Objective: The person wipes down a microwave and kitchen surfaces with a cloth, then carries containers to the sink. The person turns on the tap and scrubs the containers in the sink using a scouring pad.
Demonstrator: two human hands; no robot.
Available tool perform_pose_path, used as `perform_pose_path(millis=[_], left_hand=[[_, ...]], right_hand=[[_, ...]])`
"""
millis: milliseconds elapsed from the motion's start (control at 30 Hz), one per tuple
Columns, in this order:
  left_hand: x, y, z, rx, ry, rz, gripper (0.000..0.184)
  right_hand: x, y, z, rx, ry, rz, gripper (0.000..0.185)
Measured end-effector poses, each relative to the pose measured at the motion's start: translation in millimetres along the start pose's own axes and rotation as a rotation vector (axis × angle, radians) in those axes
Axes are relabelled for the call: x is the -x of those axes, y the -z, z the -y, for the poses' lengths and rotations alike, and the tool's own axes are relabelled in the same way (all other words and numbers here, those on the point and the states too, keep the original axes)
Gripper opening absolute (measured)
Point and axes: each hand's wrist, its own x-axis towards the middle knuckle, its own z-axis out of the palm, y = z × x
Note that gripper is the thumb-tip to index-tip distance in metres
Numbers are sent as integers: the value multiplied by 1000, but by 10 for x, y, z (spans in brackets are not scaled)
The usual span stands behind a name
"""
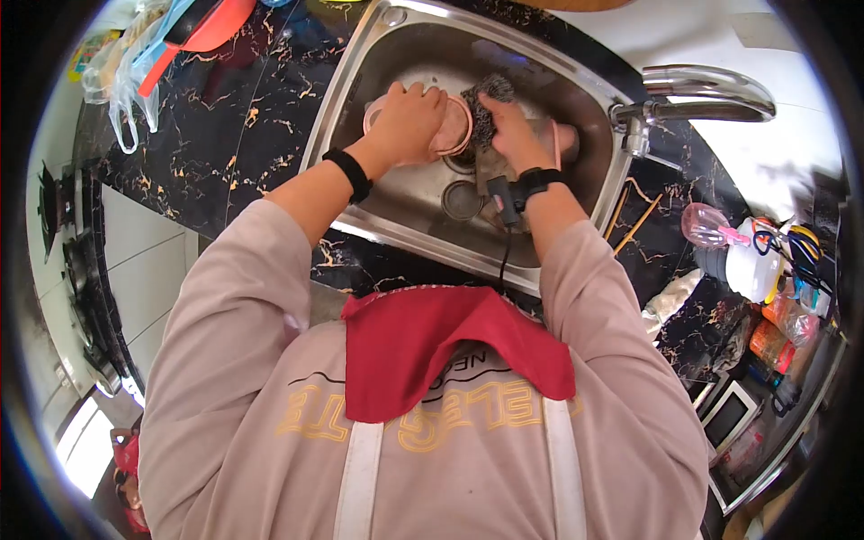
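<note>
Over the steel sink [396, 220], my left hand [411, 121] grips a round pinkish bowl [457, 130], its fingers curled over the bowl's near and left side. My right hand [513, 130] is just to the right, its fingers closed on a dark wiry scrubber [486, 97]. The scrubber is close to the bowl's right rim; whether they touch I cannot tell. Lower in the basin are the round drain piece [461, 200] and, partly behind my right hand, a pinkish cup [565, 142].
A chrome faucet [702, 110] reaches out at the right. Two wooden chopsticks [637, 220] lie beside the sink. A red pan [211, 27] and plastic bags [121, 85] are at the upper left. Scissors and containers [751, 270] stand at the right.
</note>
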Motion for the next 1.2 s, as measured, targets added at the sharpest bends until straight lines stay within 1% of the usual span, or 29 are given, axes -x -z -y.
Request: perform_pose_path(millis=[67, 100, 133, 200, 233, 300, 333, 400, 433, 467, 533, 567, 600, 667, 700, 767, 800, 867, 900, 967, 1000, 1067, 1100, 1167, 1200], left_hand=[[10, 17, 6, -6, -11, 3, 82], [4, 12, 3, -15, -21, -11, 82], [11, -6, -11, -10, -21, -8, 82], [-1, 1, -21, -4, -6, -19, 81], [-12, 11, -11, -8, -8, -22, 81], [0, -2, -13, -10, -24, -27, 81], [0, -21, -17, -11, -31, -27, 81], [-6, -76, 7, -19, -40, -134, 66], [-6, -71, 13, -18, -41, -127, 66], [-8, -48, 8, -19, -37, -124, 67], [3, -75, -12, -12, -30, -123, 68], [1, -73, -13, -2, -29, -126, 67], [-8, -63, -12, 5, -28, -133, 67], [-17, -33, -8, 3, -33, -135, 67], [-15, -29, -9, 3, -41, -130, 66], [-11, -36, -12, -6, -42, -134, 66], [-7, -47, -1, -11, -36, -135, 66], [-11, -38, 5, -14, -28, -136, 67], [5, -48, -23, -12, -21, -138, 68], [25, -71, -53, 3, -20, -142, 68], [13, -60, -40, 6, -13, -150, 69], [6, -40, -37, 9, 27, -148, 69], [6, -34, -34, 11, 56, -139, 69], [-6, -43, -33, -6, 46, -147, 69], [0, -58, -50, -23, 29, -147, 70]], right_hand=[[139, 65, 42, -297, 52, 335, 20], [123, 99, 22, -244, 42, 395, 16], [104, 88, -19, -243, 37, 392, 16], [-15, 3, -87, -201, 24, 305, 24], [-169, -26, -115, -203, 29, 305, 24], [-375, -51, -163, 397, -78, -46, 15], [-379, -8, -176, 391, -78, -51, 15], [-353, 57, -218, -75, -11, -23, 26], [-13, 43, -43, -337, 58, 202, 28], [62, 10, 13, -341, 49, 198, 28], [87, 34, 17, -184, 119, 406, 27], [112, -62, -49, -161, 161, 343, 29], [22, -110, -85, -158, 164, 342, 29], [-246, -201, -81, 384, 284, 54, 29], [-299, -208, -73, 379, 287, 52, 29], [-401, -206, -70, 500, 475, -3, 33], [-360, -208, -12, 499, 477, -1, 33], [-151, -158, 70, 172, 381, 289, 44], [-53, -108, -7, 173, 371, 285, 44], [125, -2, -88, 236, 222, 132, 45], [227, 72, -111, 246, 230, 135, 45], [367, 286, -255, 1123, 649, 36, 46], [343, 368, -326, 1126, 653, 38, 46], [286, 518, -453, 1066, 684, -84, 44], [307, 469, -344, 1066, 679, -83, 44]])
